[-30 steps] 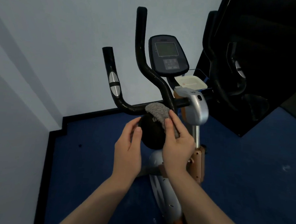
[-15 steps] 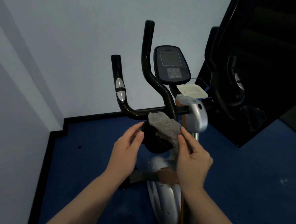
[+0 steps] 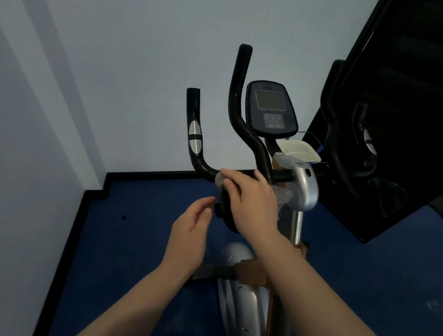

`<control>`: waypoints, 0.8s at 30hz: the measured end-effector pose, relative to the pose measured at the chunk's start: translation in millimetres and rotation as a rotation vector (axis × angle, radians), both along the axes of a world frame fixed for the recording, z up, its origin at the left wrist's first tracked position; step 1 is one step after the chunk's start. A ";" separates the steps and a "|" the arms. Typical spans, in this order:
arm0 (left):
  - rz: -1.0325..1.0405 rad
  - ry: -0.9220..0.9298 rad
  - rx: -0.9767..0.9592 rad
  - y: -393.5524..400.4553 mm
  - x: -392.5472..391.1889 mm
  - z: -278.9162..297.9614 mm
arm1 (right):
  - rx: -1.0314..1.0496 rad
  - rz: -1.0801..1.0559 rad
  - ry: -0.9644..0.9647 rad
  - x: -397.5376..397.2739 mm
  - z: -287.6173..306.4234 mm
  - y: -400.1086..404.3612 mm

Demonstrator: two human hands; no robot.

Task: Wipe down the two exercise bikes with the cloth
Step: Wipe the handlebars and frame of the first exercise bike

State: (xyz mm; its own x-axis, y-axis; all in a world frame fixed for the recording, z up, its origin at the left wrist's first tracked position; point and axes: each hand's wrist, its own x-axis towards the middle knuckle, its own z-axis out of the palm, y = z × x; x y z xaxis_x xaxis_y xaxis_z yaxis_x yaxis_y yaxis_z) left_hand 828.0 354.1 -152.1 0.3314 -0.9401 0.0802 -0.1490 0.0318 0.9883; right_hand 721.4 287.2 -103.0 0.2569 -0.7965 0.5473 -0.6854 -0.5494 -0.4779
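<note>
Both hands work at the near bike [image 3: 247,292]: the right hand [image 3: 252,203] presses the grey cloth [image 3: 282,195] onto the handlebar [image 3: 207,168], fingers curled over it; the left hand [image 3: 190,230] hovers just beside, fingers relaxed, holding nothing; a second, darker bike [image 3: 350,138] stands behind. Wiping well probably means wrapping the cloth round the tube and sliding along its bends. The console [image 3: 271,108] shows no readable writing.

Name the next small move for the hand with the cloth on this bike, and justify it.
Probably slide the right hand and grey cloth left along the handlebar towards its upright grip: the cloth already rests on the crossbar, while the left hand hovers free.
</note>
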 end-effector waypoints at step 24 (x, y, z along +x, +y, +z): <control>0.069 0.084 -0.117 5.8 -15.9 11.6 | 0.373 0.460 -0.137 -87.8 -12.6 19.3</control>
State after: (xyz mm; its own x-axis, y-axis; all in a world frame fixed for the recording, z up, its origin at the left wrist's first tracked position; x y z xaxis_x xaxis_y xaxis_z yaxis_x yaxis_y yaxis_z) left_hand 812.2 359.9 -140.5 0.4051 -0.9007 0.1569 -0.0714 0.1398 0.9876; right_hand 633.6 306.5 -115.6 0.5677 -0.7648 0.3047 -0.3358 -0.5530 -0.7625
